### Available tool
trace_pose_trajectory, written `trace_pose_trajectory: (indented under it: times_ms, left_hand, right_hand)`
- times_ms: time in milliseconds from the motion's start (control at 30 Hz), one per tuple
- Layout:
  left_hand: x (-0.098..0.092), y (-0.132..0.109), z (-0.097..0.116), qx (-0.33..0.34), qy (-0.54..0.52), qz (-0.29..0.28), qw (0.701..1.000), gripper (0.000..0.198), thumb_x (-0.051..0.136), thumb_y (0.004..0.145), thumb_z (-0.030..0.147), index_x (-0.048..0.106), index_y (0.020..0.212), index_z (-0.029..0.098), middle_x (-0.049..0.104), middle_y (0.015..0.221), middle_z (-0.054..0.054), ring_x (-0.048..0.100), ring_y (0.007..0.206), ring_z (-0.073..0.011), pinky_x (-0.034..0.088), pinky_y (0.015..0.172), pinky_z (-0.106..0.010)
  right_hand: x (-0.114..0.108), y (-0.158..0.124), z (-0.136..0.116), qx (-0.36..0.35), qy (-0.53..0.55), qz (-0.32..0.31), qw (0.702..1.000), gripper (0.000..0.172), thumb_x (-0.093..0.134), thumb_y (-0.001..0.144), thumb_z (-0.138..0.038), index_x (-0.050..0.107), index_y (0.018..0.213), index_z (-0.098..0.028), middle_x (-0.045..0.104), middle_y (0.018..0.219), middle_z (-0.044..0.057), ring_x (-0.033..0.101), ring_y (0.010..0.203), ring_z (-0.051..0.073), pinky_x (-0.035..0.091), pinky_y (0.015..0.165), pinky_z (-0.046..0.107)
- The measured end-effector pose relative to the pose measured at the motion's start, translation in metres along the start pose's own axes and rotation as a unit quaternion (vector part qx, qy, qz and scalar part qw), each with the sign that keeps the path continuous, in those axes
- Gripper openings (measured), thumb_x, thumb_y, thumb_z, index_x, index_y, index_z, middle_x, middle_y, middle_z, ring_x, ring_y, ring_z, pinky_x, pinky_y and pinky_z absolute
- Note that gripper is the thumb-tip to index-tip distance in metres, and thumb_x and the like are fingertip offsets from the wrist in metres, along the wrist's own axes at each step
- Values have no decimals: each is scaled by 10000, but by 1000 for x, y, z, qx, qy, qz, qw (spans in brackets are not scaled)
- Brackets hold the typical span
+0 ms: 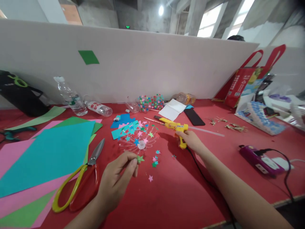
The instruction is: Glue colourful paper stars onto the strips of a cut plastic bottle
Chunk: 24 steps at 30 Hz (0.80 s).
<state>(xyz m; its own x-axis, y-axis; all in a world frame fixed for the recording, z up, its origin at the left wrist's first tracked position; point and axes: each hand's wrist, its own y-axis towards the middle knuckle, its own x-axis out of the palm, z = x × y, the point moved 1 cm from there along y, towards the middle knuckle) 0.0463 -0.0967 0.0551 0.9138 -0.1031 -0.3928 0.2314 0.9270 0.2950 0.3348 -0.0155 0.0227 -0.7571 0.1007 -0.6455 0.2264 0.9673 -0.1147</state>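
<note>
Between thumb and fingers, my left hand (119, 178) pinches a small green paper star (140, 159). My right hand (190, 140) is wrapped round the handle of a yellow hot glue gun (179, 128), its nozzle towards the left. Just beyond my left hand lies a clear plastic flower-like piece (141, 144) cut into strips, with coloured paper stars on several of them. Loose stars (155, 163) are scattered between my hands, and a single pink star (151, 178) lies nearer to me.
Scissors (91, 168) lie left beside coloured paper sheets (54, 149). Bottles (97, 108), a star-covered clear piece (151, 102) and a phone (194, 117) are along the back, before a white partition (143, 63). At right are a purple power strip (262, 160) and a red bag (240, 82).
</note>
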Motion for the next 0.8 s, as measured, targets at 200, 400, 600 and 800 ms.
trace_pose_trajectory:
  times_ms: [200,400,600,800]
  left_hand:
    - [11,3,-2,-142,-136,-82,977,264,483,924,393,557,772,191,533,540,53,374,420,-55,288,410,-171]
    - [18,5,-3,-258,-308,-129,907,197,560,865,359,543,770,188,512,486,65,323,389,-44,188,360,-152]
    - [23,5,1,-299,-352,-185,867,221,588,791,350,515,674,177,448,425,59,295,368,-47,145,360,-177]
    - [26,4,2,-318,-362,-218,849,227,535,814,360,516,676,181,413,397,66,237,347,-46,110,363,-189]
  right_hand:
    - [-2,-10,-5,-11,-223,24,974,389,541,863,-431,600,603,-148,686,741,184,675,833,341,445,708,377]
    - [3,-61,-49,-206,-183,27,961,189,507,916,-316,653,859,-212,699,825,67,658,789,195,470,723,294]
    - [28,-93,-67,-455,139,-143,868,65,578,904,-232,634,914,-201,685,880,25,644,812,121,521,763,248]
    - [29,-92,-63,-535,121,-122,827,67,553,918,-190,618,908,-178,680,853,46,633,813,119,530,752,244]
